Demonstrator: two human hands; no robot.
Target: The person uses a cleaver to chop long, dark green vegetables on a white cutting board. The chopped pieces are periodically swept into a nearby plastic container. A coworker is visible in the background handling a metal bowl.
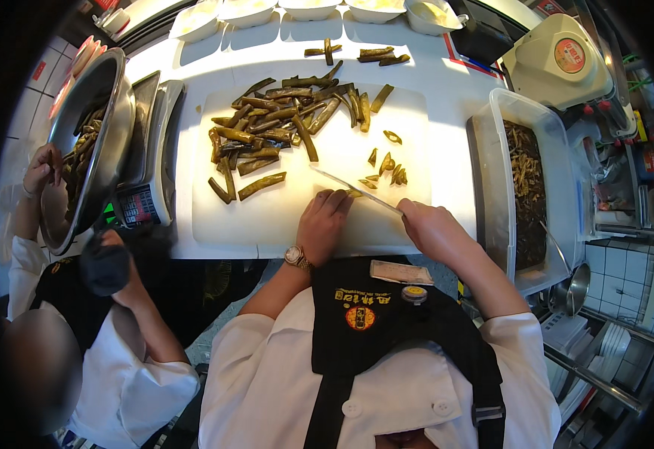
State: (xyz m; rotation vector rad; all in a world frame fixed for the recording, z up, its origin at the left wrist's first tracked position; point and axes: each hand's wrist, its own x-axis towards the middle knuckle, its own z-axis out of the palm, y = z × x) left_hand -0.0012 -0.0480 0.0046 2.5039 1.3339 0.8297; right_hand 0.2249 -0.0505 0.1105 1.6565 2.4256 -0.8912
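Note:
In my right hand [435,228] is the handle of a knife [360,188], its blade slanting up and left across the white cutting board [237,224]. The fingers of my left hand [324,223], curled beside the blade, hold down a piece of dark green, pickled-looking vegetable [354,194]. It is mostly hidden under them. Beyond the knife lie several small slanted slices [387,165]. A loose heap of longer dark green pieces [274,120] covers the board's far left.
At left, a co-worker's hand [43,168] touches a big metal bowl [121,142] of similar pieces, beside a scale [143,202]. A clear plastic tub [495,194] with dark shredded food stands right, a cream machine [559,63] behind. White containers [308,9] line the far edge.

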